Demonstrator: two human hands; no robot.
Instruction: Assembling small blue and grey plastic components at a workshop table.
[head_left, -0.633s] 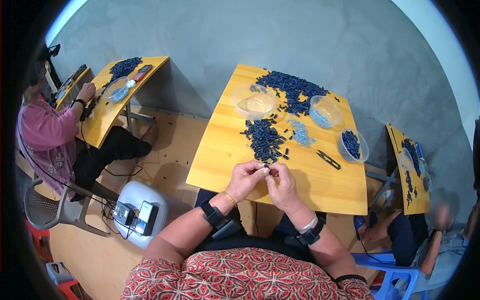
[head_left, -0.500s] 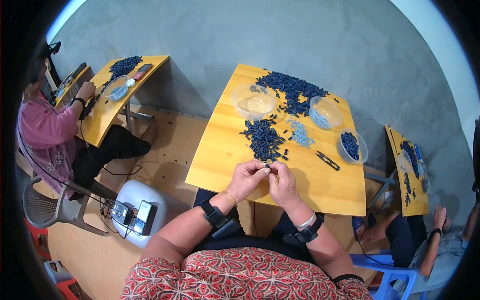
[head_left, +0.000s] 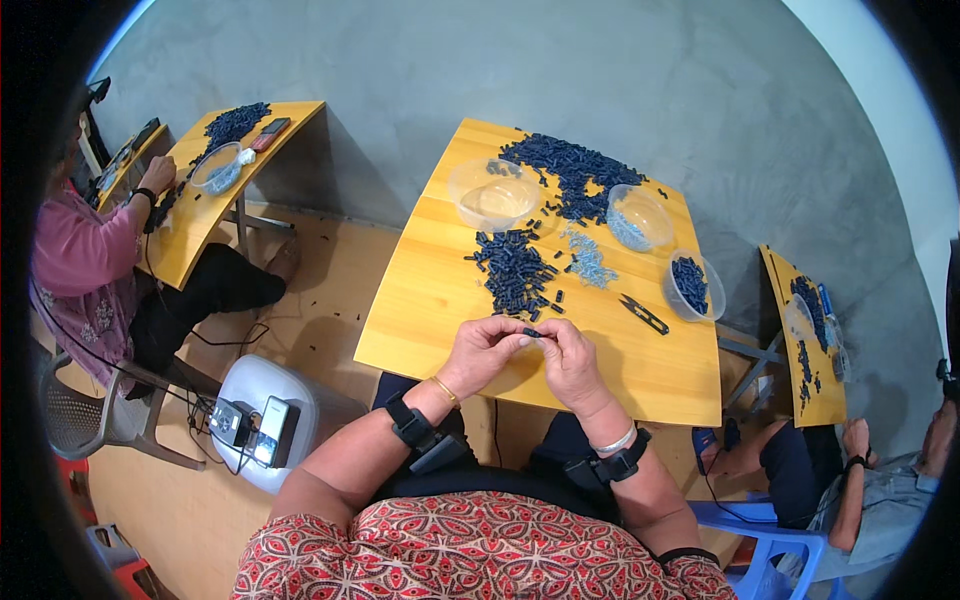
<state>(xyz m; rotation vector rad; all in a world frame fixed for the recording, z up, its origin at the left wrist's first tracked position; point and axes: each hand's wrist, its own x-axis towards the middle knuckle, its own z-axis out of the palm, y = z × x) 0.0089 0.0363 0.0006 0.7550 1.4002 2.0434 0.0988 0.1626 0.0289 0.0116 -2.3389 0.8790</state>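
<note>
Near the front edge of the wooden table, my left hand and my right hand meet fingertip to fingertip. Pinched between them is a small dark cylindrical piece, and both hands grip it. Just beyond my fingers lies a heap of similar dark pieces. A larger heap spreads along the far side of the table. Between the heaps and to the right is a small scatter of light-blue bits. Black thread snips lie to the right of my hands.
On the table stand a clear bowl at far left, another holding light-blue bits, and a third with dark pieces. A grey-lidded bin with devices stands left. Two people sit at neighbouring tables.
My fingertips have drawn slightly apart, so more of the dark piece shows between them. The whole view has shifted a little; the table's contents look the same.
</note>
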